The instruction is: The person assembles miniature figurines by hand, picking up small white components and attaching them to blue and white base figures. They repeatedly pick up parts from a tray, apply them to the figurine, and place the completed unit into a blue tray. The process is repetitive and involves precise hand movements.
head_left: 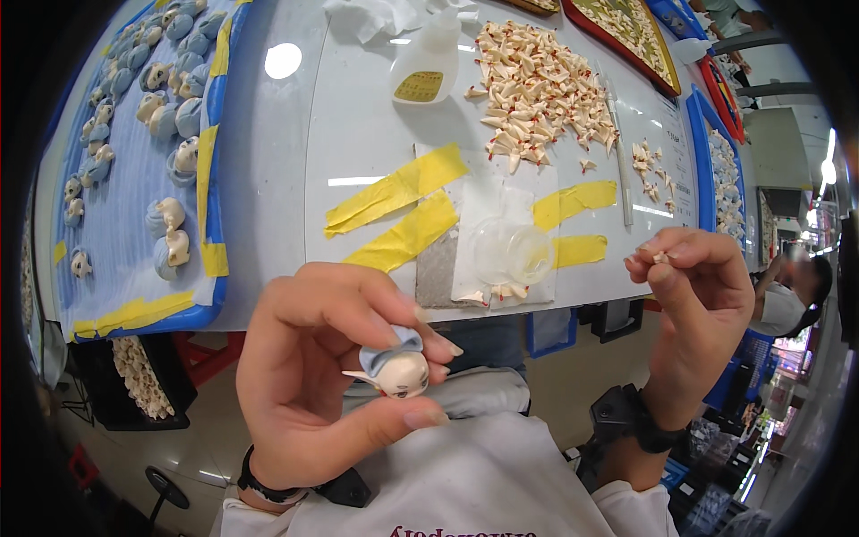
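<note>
Left hand (300, 358) grasping doll head (407, 372) | right hand (702, 286) pinching pale piece (660, 258) | white tabletop (264, 197) beyond both | floor (210, 434) below left hand | person (784, 309) past right hand

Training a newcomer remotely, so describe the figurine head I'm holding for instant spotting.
From the white tabletop, look below to the left hand. Its fingers hold a small cream figurine head with a blue top and a pointed spike at left. Unlike similar heads in the blue tray, it's held in the air.

Gap between tray (215, 100) and tape (398, 190), bottle (428, 63) and cup (526, 254) obstructing rightward
</note>
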The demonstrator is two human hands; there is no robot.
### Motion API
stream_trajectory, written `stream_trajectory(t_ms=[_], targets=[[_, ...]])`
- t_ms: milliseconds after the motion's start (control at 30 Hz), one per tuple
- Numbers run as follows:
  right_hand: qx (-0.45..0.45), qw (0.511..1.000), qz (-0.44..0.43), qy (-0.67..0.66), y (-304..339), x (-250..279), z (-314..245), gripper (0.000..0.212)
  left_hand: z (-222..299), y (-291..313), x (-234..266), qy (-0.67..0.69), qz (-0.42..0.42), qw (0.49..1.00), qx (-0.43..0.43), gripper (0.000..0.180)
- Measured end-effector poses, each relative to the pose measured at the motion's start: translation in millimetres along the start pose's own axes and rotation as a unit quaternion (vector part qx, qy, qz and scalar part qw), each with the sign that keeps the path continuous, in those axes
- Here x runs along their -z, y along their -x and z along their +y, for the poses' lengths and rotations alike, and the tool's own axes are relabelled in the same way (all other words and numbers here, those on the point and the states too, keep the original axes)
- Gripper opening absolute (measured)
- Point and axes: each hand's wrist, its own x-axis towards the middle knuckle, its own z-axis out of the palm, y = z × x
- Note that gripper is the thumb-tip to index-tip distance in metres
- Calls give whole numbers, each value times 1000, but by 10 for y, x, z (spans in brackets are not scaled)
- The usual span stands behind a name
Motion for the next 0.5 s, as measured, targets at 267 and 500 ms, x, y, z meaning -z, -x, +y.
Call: stream_trajectory(t_ms=[267, 500], targets=[[107, 978, -105, 145, -75, -219, 39, 16, -89, -114, 210, -114, -160, 969, -151, 34], [210, 921, -83, 318, -24, -382, 13, 19, -15, -44, 17, 7, -58, 998, -11, 42]])
